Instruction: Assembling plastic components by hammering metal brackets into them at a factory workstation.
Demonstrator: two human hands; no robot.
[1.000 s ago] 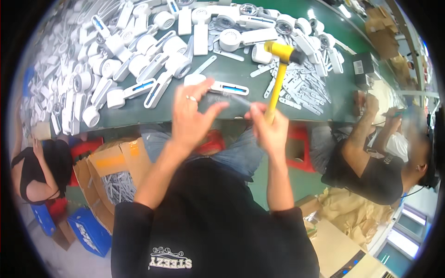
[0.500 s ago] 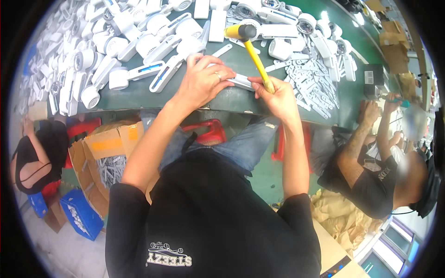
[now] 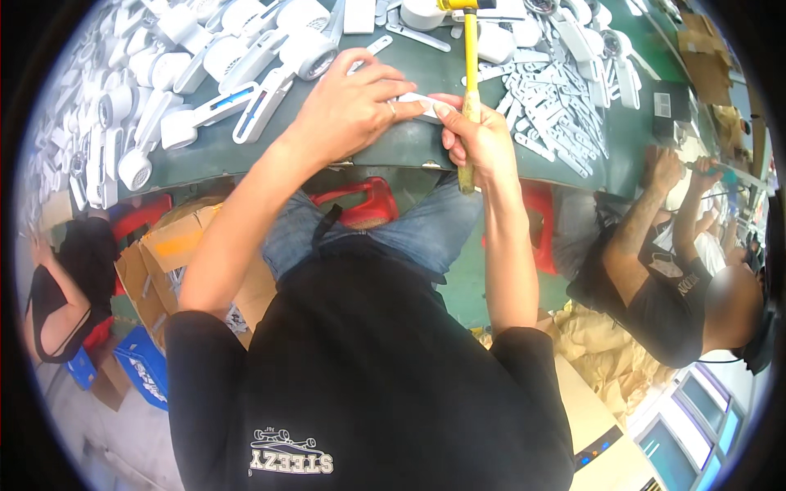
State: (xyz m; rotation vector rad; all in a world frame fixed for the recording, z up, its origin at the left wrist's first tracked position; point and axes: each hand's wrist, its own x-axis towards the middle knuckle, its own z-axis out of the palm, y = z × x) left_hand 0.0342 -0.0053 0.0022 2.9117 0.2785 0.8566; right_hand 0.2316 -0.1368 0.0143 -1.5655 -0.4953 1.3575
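My left hand (image 3: 354,106) is closed on the left part of a white plastic handle-like piece (image 3: 419,105), held just over the near side of the green table; the fingers cover much of it. My right hand (image 3: 479,141) grips a hammer (image 3: 471,69) with a yellow handle, upright between thumb and palm, its yellow and dark head pointing to the far side. The right thumb and fingertips also touch the right end of the white piece. A thin pale strip (image 3: 377,45) lies beyond my left hand.
White plastic housings (image 3: 233,61) with round heads and long handles crowd the green table (image 3: 360,155) at left and far side. Thin pale strips (image 3: 548,110) are heaped at right. Below stand a cardboard box (image 3: 188,237) and a red stool (image 3: 368,204). A co-worker (image 3: 655,286) sits at right.
The hammer has swung from a leftward tilt to nearly upright. My right hand has turned with it, and the view has shifted slightly. The white piece stays between both hands.
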